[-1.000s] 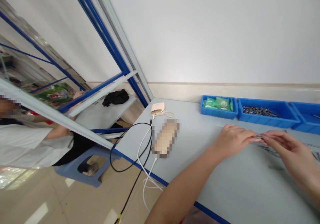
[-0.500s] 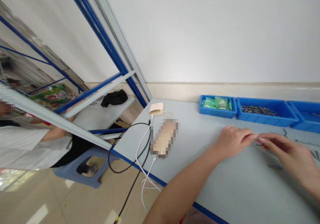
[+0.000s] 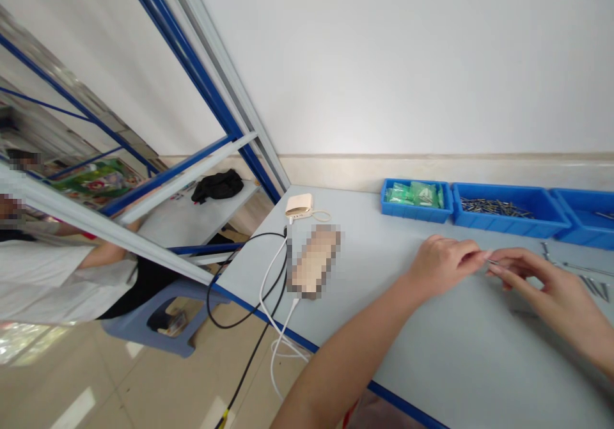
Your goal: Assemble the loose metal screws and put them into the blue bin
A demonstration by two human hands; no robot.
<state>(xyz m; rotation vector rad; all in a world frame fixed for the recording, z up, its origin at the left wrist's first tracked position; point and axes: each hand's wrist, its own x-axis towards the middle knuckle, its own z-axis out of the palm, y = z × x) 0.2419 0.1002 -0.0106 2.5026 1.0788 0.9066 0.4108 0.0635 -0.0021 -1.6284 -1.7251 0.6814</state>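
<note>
My left hand (image 3: pixel 444 264) is closed, thumb and finger pinching one end of a small thin metal piece (image 3: pixel 493 262), too small to name. At its other end, the fingertips of my right hand (image 3: pixel 551 285) pinch the same piece. Both hands meet a little above the grey table (image 3: pixel 451 365). Several long screws (image 3: pixel 595 287) lie on the tabletop beyond my right hand. Another thin metal part (image 3: pixel 525 314) lies under that hand, partly covered.
Blue bins line the wall: one holds green packets (image 3: pixel 415 194), one loose screws (image 3: pixel 496 208), and another (image 3: pixel 585 215) reaches the right edge. A cream power bank (image 3: pixel 299 206), a blurred phone-like object (image 3: pixel 315 263) and cables (image 3: pixel 268 282) lie left. A person (image 3: pixel 62 282) sits beyond the frame.
Both hands have shifted very slightly while still meeting at the fingertips. The metal piece between them shows a little more clearly, and the view has tilted slightly.
</note>
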